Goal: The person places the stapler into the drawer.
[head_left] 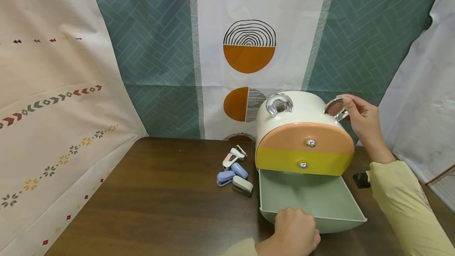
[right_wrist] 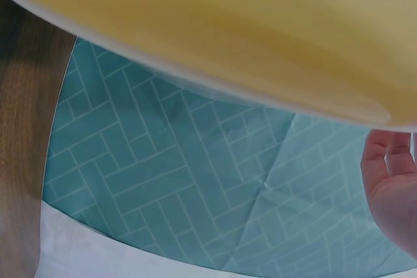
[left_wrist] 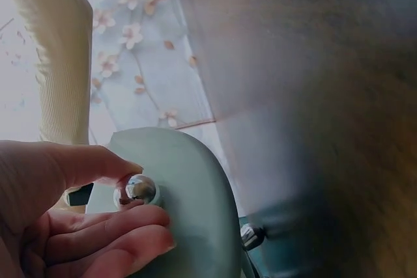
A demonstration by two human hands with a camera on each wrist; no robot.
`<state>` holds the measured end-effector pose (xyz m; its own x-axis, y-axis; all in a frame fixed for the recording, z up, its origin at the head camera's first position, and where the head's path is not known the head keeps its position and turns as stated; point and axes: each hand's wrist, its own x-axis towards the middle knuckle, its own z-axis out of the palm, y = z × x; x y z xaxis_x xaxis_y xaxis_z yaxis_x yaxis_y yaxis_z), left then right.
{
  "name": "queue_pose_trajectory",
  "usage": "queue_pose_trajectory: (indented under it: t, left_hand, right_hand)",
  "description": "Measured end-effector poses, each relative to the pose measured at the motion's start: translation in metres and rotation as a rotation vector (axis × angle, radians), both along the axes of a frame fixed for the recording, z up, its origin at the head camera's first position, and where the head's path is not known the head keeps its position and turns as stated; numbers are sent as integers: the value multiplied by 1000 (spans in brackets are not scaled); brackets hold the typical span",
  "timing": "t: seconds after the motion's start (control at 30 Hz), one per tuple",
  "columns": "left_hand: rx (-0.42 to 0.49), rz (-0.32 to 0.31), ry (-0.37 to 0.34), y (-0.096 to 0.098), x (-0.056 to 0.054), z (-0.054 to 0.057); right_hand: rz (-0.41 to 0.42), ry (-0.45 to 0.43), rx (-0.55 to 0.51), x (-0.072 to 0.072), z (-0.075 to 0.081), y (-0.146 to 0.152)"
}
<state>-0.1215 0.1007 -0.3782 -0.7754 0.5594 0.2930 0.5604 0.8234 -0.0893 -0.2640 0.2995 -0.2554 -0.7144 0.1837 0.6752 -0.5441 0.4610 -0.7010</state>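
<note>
Green drawer (head_left: pixel 309 194) of a rounded cabinet (head_left: pixel 302 108), standing open toward the near side, at the right of a dark wooden table (head_left: pixel 160 196). The left hand (head_left: pixel 294 228), at the drawer's near edge, pinches its round silver knob (left_wrist: pixel 142 189) between thumb and fingers (a grip best seen from the left wrist). The right hand (head_left: pixel 364 117) reaches to the cabinet's top and pinches the right ear-shaped handle (head_left: pixel 335 108), a shiny curved piece; the matching left handle (head_left: pixel 279 105) rises untouched from the white shell. Above the open drawer lie an orange front (head_left: pixel 284 135) and, directly beneath it, a yellow front (head_left: pixel 277 159), each bearing a silver knob and each closed flush. Just left of the cabinet, a cluster of small staplers (head_left: pixel 243 185), some blue and some whitish, lies on the table. A patterned cloth (head_left: pixel 249 78) hangs at the far side, behind the cabinet.
</note>
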Motion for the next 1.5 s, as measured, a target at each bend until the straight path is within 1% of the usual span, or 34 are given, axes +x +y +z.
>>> queue_pose_trajectory:
  t: [0.13, 0.23, 0.47, 0.53, 0.6, 0.67, 0.7, 0.73, 0.77, 0.87, 0.93, 1.03, 1.13, 1.2, 1.27, 1.37, 1.43, 1.5]
  left_hand:
    - [-12, -31, 10, 1, 2, -1]
    - [-21, -37, 1, 2, 3, -3]
    - [-79, 4, -98, 6, 4, -4]
    - [-93, 9, -119, 7, 4, -4]
    - [-104, 3, -166, 5, 3, -3]
    - [-105, -15, -220, 1, 2, -1]
    - [-99, -25, -237, -1, 2, 0]
    - [-95, -41, -239, -5, 2, 2]
    - [-85, -62, -239, -9, 1, 3]
    - [-40, -132, -183, -22, 1, 9]
    - [6, -185, -150, -33, 1, 13]
    - [110, -251, -132, -50, -1, 19]
    - [241, -322, -110, -67, -4, 24]
    - [336, -371, -115, -80, -7, 27]
    - [440, -423, -151, -92, -12, 28]
    - [605, -475, -256, -111, -24, 27]
    - [707, -477, -349, -123, -33, 24]
    - [782, -456, -417, -135, -42, 19]
  right_hand:
    - [10, 9, -29, 1, 0, 0]
    - [19, 16, -38, 2, 0, 0]
    - [21, 26, -53, 3, 3, -1]
    - [25, 24, -52, 4, 3, -1]
    - [27, 23, -52, 4, 3, -1]
    - [24, 18, -51, 4, 3, -1]
    - [21, 15, -51, 5, 3, -1]
    - [19, 13, -51, 5, 3, -1]
    - [16, 13, -51, 5, 3, -1]
    - [13, 19, -49, 6, 3, -2]
    - [16, 27, -48, 6, 3, -1]
    - [15, 29, -46, 5, 2, 1]
    - [1, 13, -44, 0, -1, 5]
    - [-11, 1, -41, -4, -5, 7]
    - [-20, -4, -40, -8, -7, 9]
    - [-18, -2, -40, -11, -9, 10]
    - [-15, 2, -41, -12, -10, 10]
    - [-5, 1, -33, -13, -10, 10]
